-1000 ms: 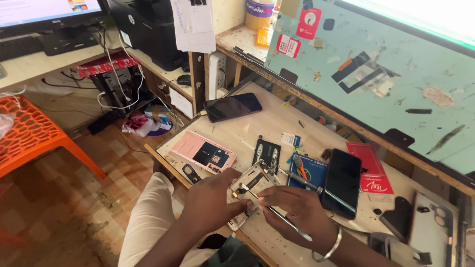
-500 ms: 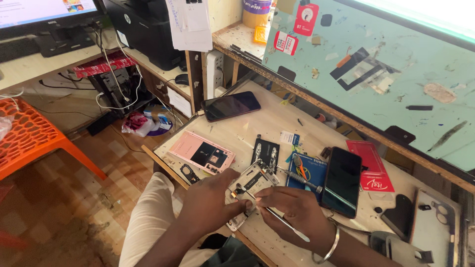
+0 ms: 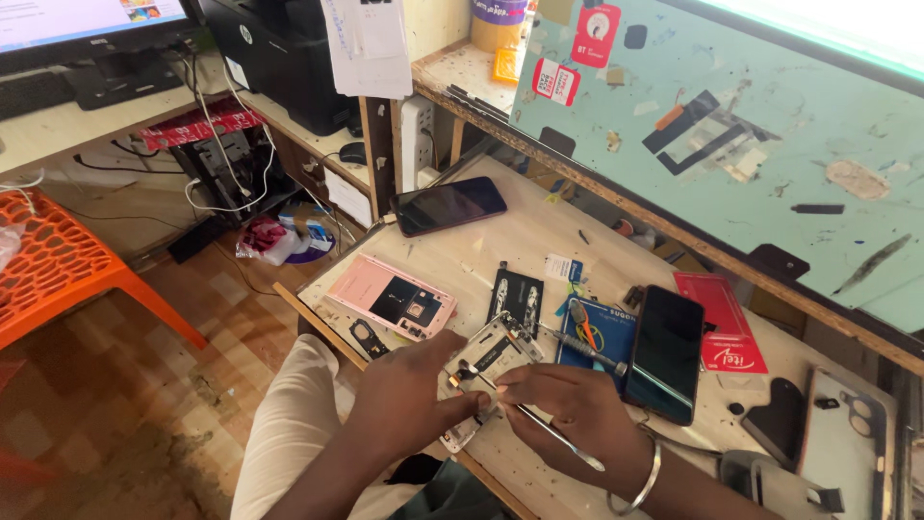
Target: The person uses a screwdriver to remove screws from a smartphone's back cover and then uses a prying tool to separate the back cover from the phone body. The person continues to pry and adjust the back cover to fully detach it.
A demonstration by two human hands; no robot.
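Opened-up white phone frame with its dark insides showing [image 3: 484, 374], lying flat near the front edge of the pale wooden workbench [image 3: 539, 231], long axis slanting from near-left up to far-right. Left hand [image 3: 409, 400] clamped over the near-left end, fingers pressed down on it, pinning it flat. Right hand [image 3: 568, 409] just to the right of the frame, fingers pinched around a thin metal tweezer tool [image 3: 525, 414] with the tip aimed up-left into the middle of the frame, touching or as good as. So both hands right on it, tool crossing the frame's long axis at an angle. Pink phone back cover [image 3: 390, 294] lying further left, black smartphone with dark screen [image 3: 664, 351] just right of the right hand.
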